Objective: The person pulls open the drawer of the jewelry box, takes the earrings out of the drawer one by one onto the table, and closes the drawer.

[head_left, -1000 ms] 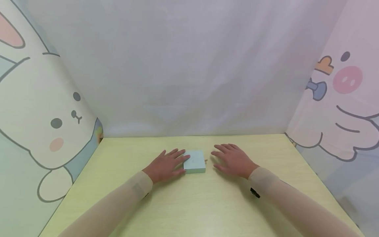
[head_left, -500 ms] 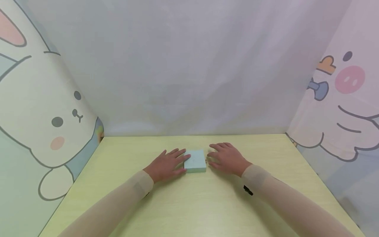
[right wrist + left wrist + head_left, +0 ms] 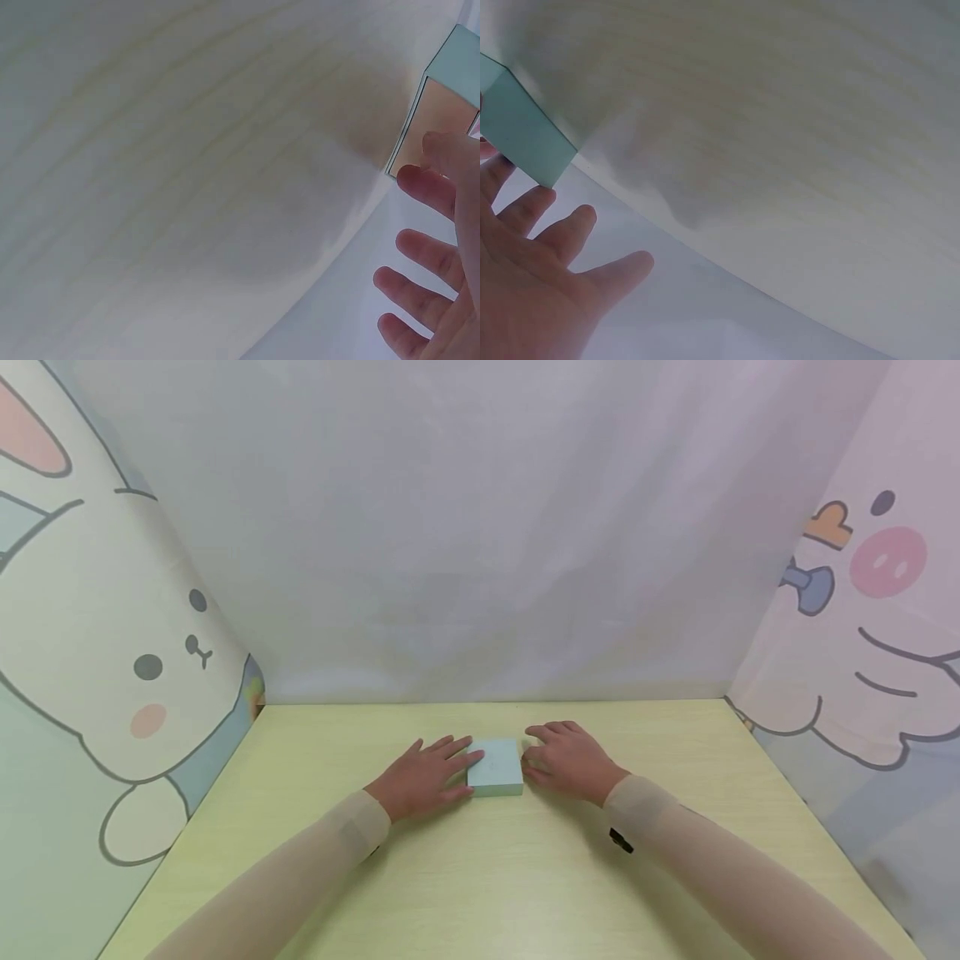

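A small square mint-green box [image 3: 494, 767] lies flat on the table between the hands. My left hand [image 3: 422, 781] rests at its left side, fingers straight and spread. Its index fingertip lies over the top and its thumb touches the front left corner. The left wrist view shows fingertips along the edge of the box [image 3: 529, 135]. My right hand [image 3: 573, 764] pinches with thumb and index finger at the box's right side, over a small tab now hidden. In the right wrist view, that end shows a brownish panel [image 3: 439, 112] framed in green, with the other fingers spread apart.
The pale wooden table [image 3: 480, 877] ends at a plain light cloth [image 3: 480, 568] behind the box. Cloths with a rabbit print [image 3: 142, 668] and a pig print [image 3: 888, 560] stand at the left and right sides.
My right hand has moved left up to the box, its thumb and index finger closing over the small tab that showed earlier. The left hand has kept its place on the box.
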Available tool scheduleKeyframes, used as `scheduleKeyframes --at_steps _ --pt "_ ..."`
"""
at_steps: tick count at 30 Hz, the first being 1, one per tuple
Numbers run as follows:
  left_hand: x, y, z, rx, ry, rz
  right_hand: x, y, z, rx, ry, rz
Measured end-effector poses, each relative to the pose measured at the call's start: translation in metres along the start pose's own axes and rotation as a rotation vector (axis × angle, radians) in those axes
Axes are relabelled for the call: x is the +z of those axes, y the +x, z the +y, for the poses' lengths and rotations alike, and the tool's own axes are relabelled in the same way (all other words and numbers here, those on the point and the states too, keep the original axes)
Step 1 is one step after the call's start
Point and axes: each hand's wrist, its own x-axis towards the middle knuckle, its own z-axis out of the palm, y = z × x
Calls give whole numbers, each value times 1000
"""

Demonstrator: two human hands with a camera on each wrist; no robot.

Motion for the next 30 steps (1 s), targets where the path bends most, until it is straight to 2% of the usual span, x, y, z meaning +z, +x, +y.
scheduleKeyframes --at_steps 12,16,22,30 --pt "0 1 1 4 26 6 5 4 -1 -43 -47 51" --pt "1 2 1 4 31 5 7 5 -2 -39 -46 45" --pt "1 2 0 8 34 0 5 9 -5 6 26 -6" --pt "0 2 0 14 41 5 -2 15 -8 112 182 -134"
